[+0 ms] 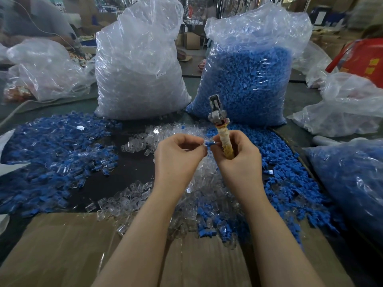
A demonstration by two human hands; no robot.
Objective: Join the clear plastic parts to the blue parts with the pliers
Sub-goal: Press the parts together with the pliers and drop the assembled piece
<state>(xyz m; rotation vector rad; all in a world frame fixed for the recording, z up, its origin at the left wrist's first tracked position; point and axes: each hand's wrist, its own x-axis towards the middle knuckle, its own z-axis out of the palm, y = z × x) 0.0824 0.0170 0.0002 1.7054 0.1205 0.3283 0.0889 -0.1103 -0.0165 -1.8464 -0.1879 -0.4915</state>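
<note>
Cardboard (62,251) fills the bottom of the frame, under both forearms. At centre, the left hand (178,156) pinches a small blue part (209,144) whose long axis runs roughly left to right, pointing toward the right hand (238,154). That hand's fingers curl round the wrapped handles of the pliers (217,119), which stand nearly upright, head toward the top of the frame; whether the jaws are apart I cannot tell. Loose clear plastic parts (141,141) and blue ones lie around. Probably the risk is misalignment: squeezed crooked, the tiny part could slip from the fingertips or seat askew.
</note>
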